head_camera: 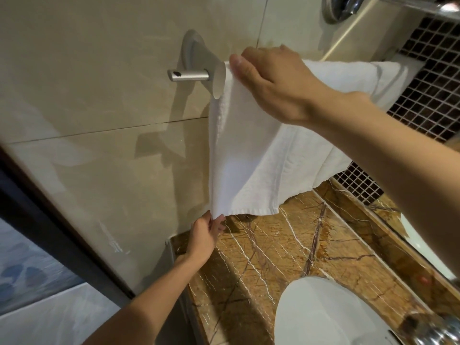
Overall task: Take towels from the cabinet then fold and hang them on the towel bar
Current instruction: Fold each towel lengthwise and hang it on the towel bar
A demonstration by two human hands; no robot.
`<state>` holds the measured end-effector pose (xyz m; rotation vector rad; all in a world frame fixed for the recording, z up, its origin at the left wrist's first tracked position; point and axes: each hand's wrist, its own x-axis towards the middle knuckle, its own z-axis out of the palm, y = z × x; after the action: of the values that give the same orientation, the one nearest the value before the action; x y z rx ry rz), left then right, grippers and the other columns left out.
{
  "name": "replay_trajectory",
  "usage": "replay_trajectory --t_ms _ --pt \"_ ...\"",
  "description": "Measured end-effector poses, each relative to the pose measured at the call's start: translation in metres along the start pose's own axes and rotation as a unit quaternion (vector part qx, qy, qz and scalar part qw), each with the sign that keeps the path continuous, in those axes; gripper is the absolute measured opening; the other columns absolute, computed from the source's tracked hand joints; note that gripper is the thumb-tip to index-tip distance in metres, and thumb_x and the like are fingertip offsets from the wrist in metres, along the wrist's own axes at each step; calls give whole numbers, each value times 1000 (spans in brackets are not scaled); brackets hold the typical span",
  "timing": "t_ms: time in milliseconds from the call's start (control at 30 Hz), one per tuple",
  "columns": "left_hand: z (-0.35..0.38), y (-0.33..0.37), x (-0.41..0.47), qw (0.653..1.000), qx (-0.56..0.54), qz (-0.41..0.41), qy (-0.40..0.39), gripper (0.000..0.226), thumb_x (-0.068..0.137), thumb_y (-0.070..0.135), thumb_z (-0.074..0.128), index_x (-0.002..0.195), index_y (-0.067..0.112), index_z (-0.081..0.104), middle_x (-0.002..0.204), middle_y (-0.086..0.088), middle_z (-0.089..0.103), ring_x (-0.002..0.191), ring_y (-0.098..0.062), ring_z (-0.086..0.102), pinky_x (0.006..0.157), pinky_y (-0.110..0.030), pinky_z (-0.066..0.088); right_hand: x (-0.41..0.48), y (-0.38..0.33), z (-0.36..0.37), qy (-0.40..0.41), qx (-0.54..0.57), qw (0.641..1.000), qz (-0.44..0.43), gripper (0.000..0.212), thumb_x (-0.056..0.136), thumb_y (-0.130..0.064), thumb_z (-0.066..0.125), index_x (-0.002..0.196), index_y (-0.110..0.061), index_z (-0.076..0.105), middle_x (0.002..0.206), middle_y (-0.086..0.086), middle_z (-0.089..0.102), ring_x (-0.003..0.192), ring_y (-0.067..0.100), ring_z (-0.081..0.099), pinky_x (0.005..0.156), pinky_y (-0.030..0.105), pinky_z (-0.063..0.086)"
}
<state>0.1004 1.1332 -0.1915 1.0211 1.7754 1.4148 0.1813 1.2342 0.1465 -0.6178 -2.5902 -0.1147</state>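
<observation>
Counted from the left: one towel bar [189,75], one towel [249,150], two bare hands. Of the towel bar, only a short metal stub and its wall bracket on show; the rest hidden under cloth.

Well below the bar, the left hand [205,235], thumb and fingers pinched together on the towel's lower left corner. Draped over the bar, the single white towel, hanging in a long fold beneath it and spreading away to the right. At the top of the bar, just right of the stub, the right hand [271,78], thumb on the front, fingers curled over the top, clamped on the towel there.

Under the bar, one brown marble counter [286,245] veined with white, carrying one white basin [323,314] and one chrome tap [433,329] down to the right. Behind the bar, beige wall tiles [99,46]. Far left of it, a dark door frame [37,195]. Right of it, a strip of dark mosaic [433,90].
</observation>
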Motion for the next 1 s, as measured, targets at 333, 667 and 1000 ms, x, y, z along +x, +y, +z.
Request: replay_trajectory --t_ms 333,667,1000 --pt "-4 0 2 1000 5 -13 20 14 95 12 53 105 11 62 82 -5 69 76 -14 67 66 -15 49 0 -1 0 3 20 1000 -15 46 97 -47 21 80 -10 44 79 11 53 76 33 49 72 40 35" --pt "-5 7 -3 999 -28 -6 43 14 87 25 64 100 19 62 84 -1 74 77 -16 71 73 -36 57 -1 7 -7 7 37 998 -42 45 98 -45 27 87 -10 53 83 6 54 79 27 49 71 31 29" --pt "-7 16 -12 998 -24 -36 45 14 87 15 65 77 25 64 66 2 72 63 -15 70 67 -46 58 -10 24 -5 16 -9 1000 -12 41 95 -50 23 94 -19 50 94 7 59 87 26 51 94 40 32"
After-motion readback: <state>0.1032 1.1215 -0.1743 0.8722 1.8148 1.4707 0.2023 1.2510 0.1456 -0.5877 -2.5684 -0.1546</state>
